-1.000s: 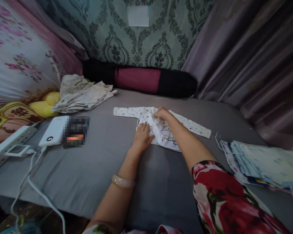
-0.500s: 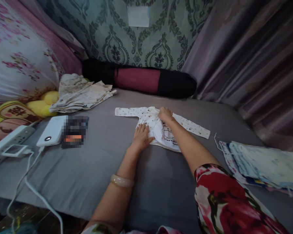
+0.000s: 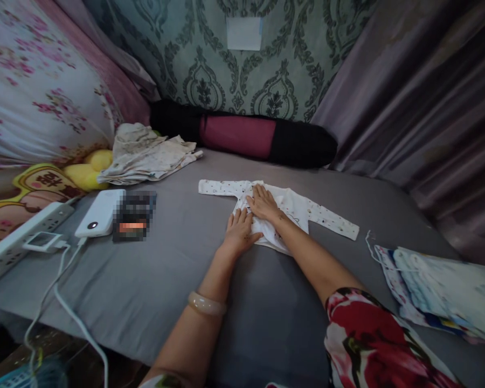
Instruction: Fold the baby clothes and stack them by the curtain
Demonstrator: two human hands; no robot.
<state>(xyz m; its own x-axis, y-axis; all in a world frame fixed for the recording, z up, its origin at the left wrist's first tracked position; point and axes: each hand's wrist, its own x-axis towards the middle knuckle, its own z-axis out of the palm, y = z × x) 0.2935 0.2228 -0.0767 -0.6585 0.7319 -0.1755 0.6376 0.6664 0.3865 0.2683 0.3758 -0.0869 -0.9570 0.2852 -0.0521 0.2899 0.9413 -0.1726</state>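
Grey bed fills the middle of the frame. Patterned wall behind it, top centre; dull purple curtain, upper right; floral fabric, upper left. Long black and maroon roll lies along the bed's far edge, below the wall.

Small white shirt lies on the bed near frame centre, front partly bunched. One sleeve reaches left, past the left fingertips; the other slants down to the right, clear of the right wrist. Stack of folded cloth at right edge, apart from the shirt; rumpled cloth pile left of centre, higher up.

Left hand: palm down, fingers extended, on the shirt's lower-left part, thumb pointing right. Right hand: also flat and open, on the upper middle, just above and right of the left. Shirt lies beneath both; neither pinches it. Power bank left, well apart. Pale bangle on the left forearm.
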